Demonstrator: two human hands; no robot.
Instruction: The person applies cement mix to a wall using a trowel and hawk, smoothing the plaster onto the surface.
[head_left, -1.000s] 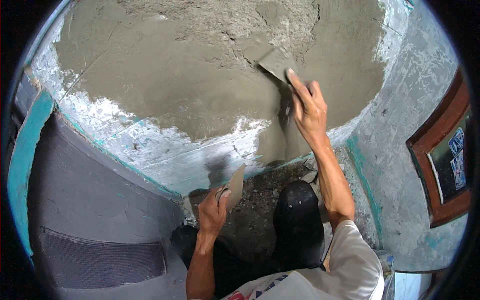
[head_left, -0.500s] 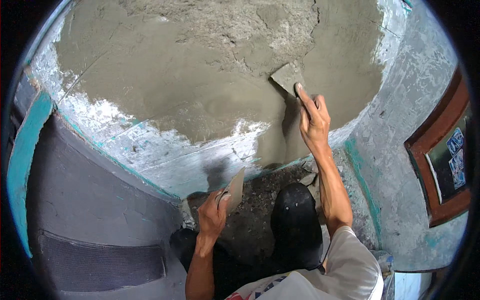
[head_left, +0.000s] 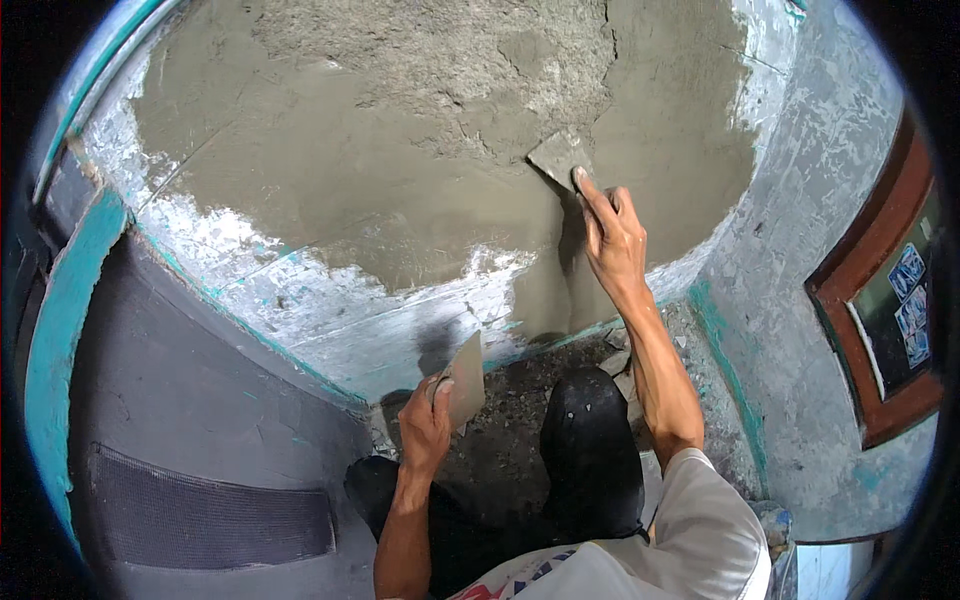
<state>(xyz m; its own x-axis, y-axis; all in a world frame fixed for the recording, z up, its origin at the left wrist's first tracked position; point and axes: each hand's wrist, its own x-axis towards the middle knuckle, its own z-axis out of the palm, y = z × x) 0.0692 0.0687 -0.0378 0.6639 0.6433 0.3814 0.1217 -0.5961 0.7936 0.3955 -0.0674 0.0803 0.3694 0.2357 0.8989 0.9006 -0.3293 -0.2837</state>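
Trowel: lay flat against the wet grey plaster, high on the wall; its handle was hidden behind the fingers.
Right hand: grip closed on the trowel, forefinger stretched along the blade.
Left hand: grip clenched around a flat board, held low near the knees; the board's loaded face was hard to make out.
Rubble: lay at the wall's foot, partly covered by dark trousers.

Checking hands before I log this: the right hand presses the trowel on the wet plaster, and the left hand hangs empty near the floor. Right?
Not quite. The left hand is not empty: it grips a flat board low by the rubble. The head view shows it. The right hand does press the trowel on the wet plaster.
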